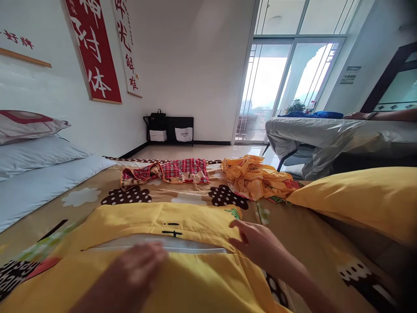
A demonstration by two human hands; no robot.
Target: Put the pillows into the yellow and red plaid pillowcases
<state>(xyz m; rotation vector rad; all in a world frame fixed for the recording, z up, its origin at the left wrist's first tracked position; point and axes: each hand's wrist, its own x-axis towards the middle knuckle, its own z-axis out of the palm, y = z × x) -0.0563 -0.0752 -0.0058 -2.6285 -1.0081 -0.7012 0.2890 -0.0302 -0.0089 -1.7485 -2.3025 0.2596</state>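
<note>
A yellow pillow cover lies flat before me on the bed, with a long slit across its middle. Through the slit a pale grey-white inner shows. Small dark marks and a green print decorate the cover's far part. My left hand is over the near edge of the slit, smeared by motion, so its fingers cannot be made out. Beside the slit's right end is my right hand, thumb and fingers curved and apart, with nothing visible between them. Whether its fingertips touch the cloth I cannot tell.
Beyond the cover lie a red plaid cloth and a crumpled orange cloth. A yellow pillow is at right, white pillows at left. A plastic-covered table stands behind, with another person's arm on it.
</note>
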